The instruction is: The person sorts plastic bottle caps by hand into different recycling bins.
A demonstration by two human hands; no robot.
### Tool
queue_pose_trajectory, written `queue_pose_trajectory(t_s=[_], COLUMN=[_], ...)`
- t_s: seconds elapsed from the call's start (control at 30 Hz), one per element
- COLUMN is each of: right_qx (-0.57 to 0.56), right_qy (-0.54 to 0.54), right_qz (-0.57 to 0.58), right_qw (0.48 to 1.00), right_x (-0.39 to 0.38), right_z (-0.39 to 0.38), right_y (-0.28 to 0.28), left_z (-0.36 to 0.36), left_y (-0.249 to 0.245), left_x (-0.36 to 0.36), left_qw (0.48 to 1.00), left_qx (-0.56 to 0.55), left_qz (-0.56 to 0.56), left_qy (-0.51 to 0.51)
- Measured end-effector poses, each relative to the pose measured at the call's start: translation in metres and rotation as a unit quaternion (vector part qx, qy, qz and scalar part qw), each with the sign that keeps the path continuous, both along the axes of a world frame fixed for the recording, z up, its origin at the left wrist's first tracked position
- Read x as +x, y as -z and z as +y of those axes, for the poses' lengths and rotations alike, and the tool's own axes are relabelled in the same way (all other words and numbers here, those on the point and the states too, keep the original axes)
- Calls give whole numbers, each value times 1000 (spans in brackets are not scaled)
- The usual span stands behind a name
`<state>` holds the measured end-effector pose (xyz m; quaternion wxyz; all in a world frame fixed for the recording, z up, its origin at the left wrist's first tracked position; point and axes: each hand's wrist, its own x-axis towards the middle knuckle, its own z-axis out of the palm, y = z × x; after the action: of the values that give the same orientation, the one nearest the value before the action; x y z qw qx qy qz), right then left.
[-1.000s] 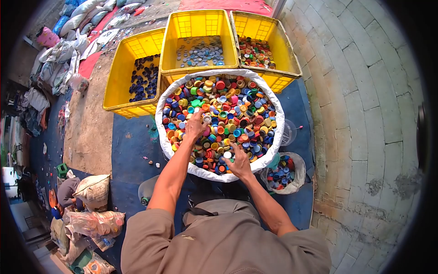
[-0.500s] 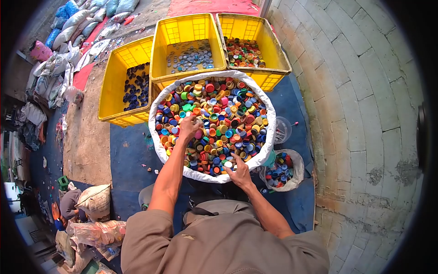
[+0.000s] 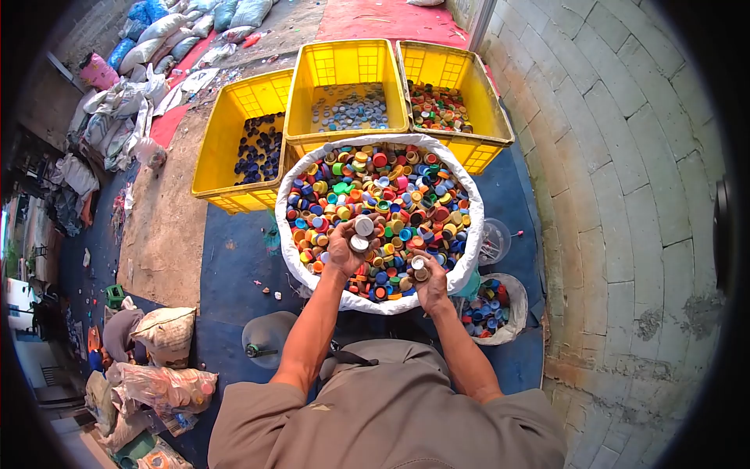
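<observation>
Our left hand (image 3: 341, 248) is curled partway, thumb and fingers closed on two white caps (image 3: 364, 226), one just beyond the other, their flat faces turned up towards us. Our right hand (image 3: 433, 288), to its right and a little closer to our body, pinches a whitish cap (image 3: 418, 264) and a brownish cap (image 3: 422, 275) at the fingertips, the two touching; we cannot tell if more are hidden in either palm.

Under and beyond both hands we have the heap of mixed caps (image 3: 384, 186), in red, yellow, blue, green, orange and white, filling a round container with a white cloth rim (image 3: 476, 207). Both hands are over the near part of it.

Just right of our right hand, outside that rim, a small whitish bag (image 3: 513, 311) holds more caps, mostly blue, and a clear tub (image 3: 494, 241) stands behind it. All this rests on a blue sheet (image 3: 238, 293).

Past our hands, along the far side of the rim, we see three yellow crates: the left crate (image 3: 215, 148) with dark blue caps, the middle crate (image 3: 344, 61) with pale blue ones, the right crate (image 3: 491, 109) with reds, oranges and some greens. A block wall (image 3: 625, 203) rises well to our right; far off beyond our left hand lie piled sacks (image 3: 160, 30).
</observation>
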<state>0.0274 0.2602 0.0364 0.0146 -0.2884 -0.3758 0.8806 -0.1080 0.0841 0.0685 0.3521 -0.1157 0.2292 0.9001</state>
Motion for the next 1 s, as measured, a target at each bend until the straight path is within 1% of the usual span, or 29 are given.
queue_pose_trajectory(t_s=[0.07, 0.1, 0.13, 0.23, 0.27, 0.37, 0.4, 0.47, 0.5, 0.53, 0.57, 0.6, 0.63, 0.7, 0.73, 0.83, 0.87, 0.97, 1.0], right_qx=[-80, -120, -162, -188, -180, -74, -28, 61, 106, 197, 368, 447, 523, 562, 586, 601, 592, 555, 544], right_qy=[16, 26, 46, 66, 65, 54, 53, 17, -2, 13, 3, -12, -28, -80, -91, -74, -64, -122, -134], right_qz=[14, 21, 8, 3, 9, -39, -66, -49, -39, -17, 56, 82, 109, 40, 34, 52, 47, 70, 110], right_qw=[997, 992, 986, 980, 981, 995, 996, 997, 994, 980, 928, 891, 845, 823, 805, 794, 802, 820, 821], right_x=[4, 6, 9, 22, 27, 38, 36, 32, 28, 19, 12, 6, -1, -12, -16, -24, -22, -19, -17], right_z=[3, 6, 9, 14, 15, 17, 14, 12, 10, 2, -3, -6, -7, -10, -10, -14, -15, -17, -17], right_y=[-1, -1, 3, 9, 8, 13, -6, 1, 4, -10, -2, -11, -24, -38, -36, -29, -28, -27, -27], left_z=[5, 11, 16, 30, 31, 35, 36, 42, 45, 48, 50, 50, 50, 50, 49, 44, 41, 37, 34], left_y=[34, 30, 27, 27, 28, 39, 34, 19, 19, 20, 20, 22, 24, 29, 31, 23, 30, 13, 13], left_x=[3, 7, 17, 32, 38, 45, 46, 52, 54, 56, 57, 58, 57, 57, 57, 54, 53, 54, 54], left_qw=[999, 997, 1000, 1000, 999, 994, 993, 989, 989, 990, 990, 991, 991, 992, 993, 988, 985, 992, 989], left_qx=[35, 53, -5, -28, -42, -83, -92, -109, -112, -114, -117, -115, -102, -78, -78, -112, -130, -95, -112], left_qz=[33, 48, 25, -7, 3, 59, 64, 72, 66, 61, 56, 42, 54, 74, 66, 93, 100, 62, 79], left_qy=[19, 30, 0, 6, 7, 40, 47, 65, 64, 62, 59, 58, 62, 69, 62, 54, 55, 52, 60])
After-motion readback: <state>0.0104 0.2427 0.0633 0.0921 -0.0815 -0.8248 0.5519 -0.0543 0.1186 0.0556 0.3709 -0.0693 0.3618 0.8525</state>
